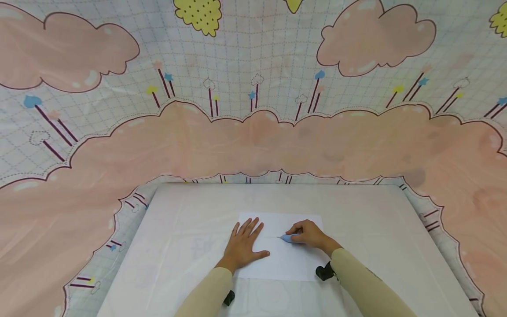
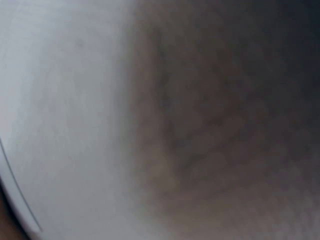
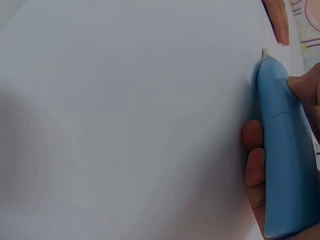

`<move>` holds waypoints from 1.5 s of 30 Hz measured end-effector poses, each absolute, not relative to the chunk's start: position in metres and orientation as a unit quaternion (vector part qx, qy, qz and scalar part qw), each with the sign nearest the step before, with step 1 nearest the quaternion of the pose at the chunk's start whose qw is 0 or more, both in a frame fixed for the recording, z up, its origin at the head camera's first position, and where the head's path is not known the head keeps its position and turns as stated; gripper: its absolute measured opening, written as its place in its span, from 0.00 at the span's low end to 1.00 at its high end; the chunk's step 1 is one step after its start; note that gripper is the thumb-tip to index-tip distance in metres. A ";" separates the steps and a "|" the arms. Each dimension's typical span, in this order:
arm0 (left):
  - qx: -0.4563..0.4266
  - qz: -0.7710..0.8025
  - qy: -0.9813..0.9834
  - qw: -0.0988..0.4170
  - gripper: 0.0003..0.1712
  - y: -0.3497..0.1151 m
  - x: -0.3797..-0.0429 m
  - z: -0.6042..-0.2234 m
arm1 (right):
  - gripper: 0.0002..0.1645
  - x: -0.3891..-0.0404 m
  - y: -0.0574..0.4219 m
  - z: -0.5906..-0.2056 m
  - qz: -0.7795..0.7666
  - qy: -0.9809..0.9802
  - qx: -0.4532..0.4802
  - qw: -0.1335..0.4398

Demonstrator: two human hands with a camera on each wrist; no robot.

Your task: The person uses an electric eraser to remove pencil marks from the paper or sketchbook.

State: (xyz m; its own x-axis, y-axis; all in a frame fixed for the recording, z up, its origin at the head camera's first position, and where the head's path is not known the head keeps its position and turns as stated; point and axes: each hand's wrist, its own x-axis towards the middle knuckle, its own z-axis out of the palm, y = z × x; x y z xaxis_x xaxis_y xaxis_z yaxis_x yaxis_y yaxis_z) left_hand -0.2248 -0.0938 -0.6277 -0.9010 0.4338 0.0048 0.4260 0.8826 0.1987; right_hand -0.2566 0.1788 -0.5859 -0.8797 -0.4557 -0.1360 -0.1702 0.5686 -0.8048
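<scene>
A sheet of white paper lies on the white table. My left hand rests on the paper's left part, fingers spread and thumb pointing right. In my right hand I grip a light blue electric eraser, its small whitish tip pointing left in the head view and close over the paper. The right thumb presses on the eraser's upper side while the fingers curl round its body. A short faint line shows at the tip in the head view. The left wrist view is dark and blurred, with only skin and a pale surface.
The white tabletop extends around the paper. Behind and beside it hangs a patterned cloth with pink clouds. Dark wrist devices sit under both sleeves. Below the paper, a clear sheet with faint outlines lies on the table.
</scene>
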 end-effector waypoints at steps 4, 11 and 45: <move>0.219 0.104 0.970 0.029 0.55 -0.094 -0.225 -0.627 | 0.07 -0.256 0.179 -0.586 -0.424 0.872 -0.182 0.166; 0.219 0.105 0.969 0.031 0.55 -0.094 -0.224 -0.625 | 0.07 -0.257 0.177 -0.585 -0.427 0.870 -0.181 0.169; 0.228 0.103 0.968 0.010 0.55 -0.096 -0.222 -0.627 | 0.08 -0.257 0.163 -0.591 -0.437 0.863 -0.185 0.170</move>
